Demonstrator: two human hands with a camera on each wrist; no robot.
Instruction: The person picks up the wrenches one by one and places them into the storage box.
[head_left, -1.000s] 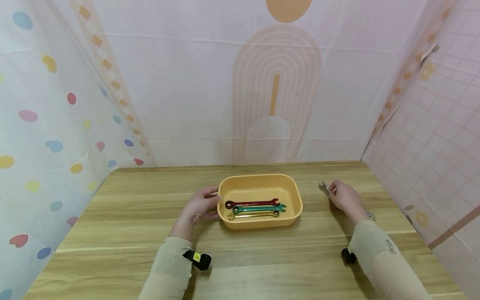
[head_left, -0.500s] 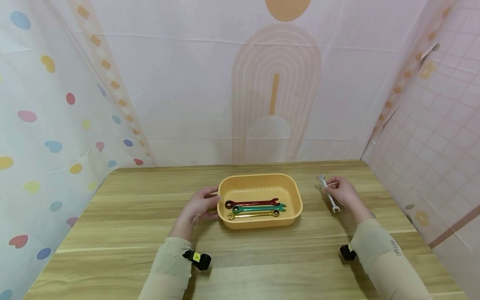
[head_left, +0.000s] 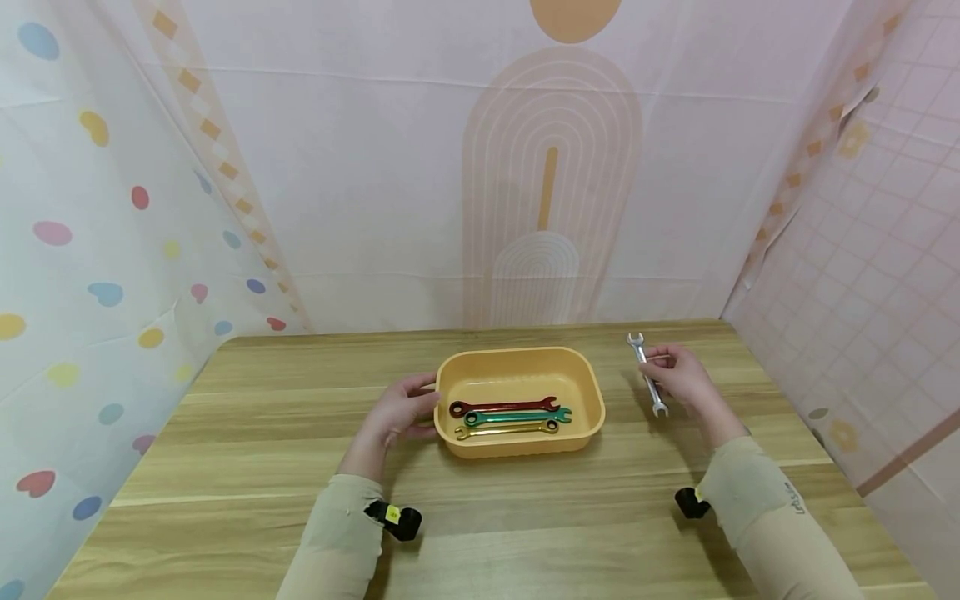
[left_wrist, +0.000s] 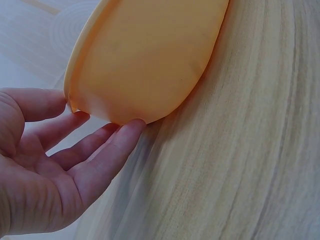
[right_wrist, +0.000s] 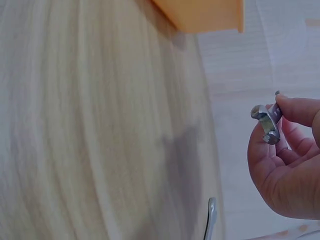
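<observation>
At the left end of a yellow plastic bin (head_left: 525, 451), my left hand (head_left: 401, 408) grips the wall, thumb at the rim and fingers against the outside (left_wrist: 120, 122). Inside the bin lie a red wrench (head_left: 506, 407), a green wrench (head_left: 517, 417) and a gold wrench (head_left: 506, 430), side by side. Right of the bin, my right hand (head_left: 678, 375) pinches a silver double open-end wrench (head_left: 647, 373) between thumb and fingers, held above the table. One of its open ends points toward the camera in the right wrist view (right_wrist: 266, 125).
Another silver wrench (right_wrist: 210, 217) lies on the table below the right hand, partly in the right wrist view. The wooden table (head_left: 525, 533) ends at a patterned cloth backdrop (head_left: 375, 208), with cloth also along both sides.
My right hand has lifted the silver wrench off the table and turned it lengthwise, its far end now farther back and slightly left. The left hand and bin have stayed in place.
</observation>
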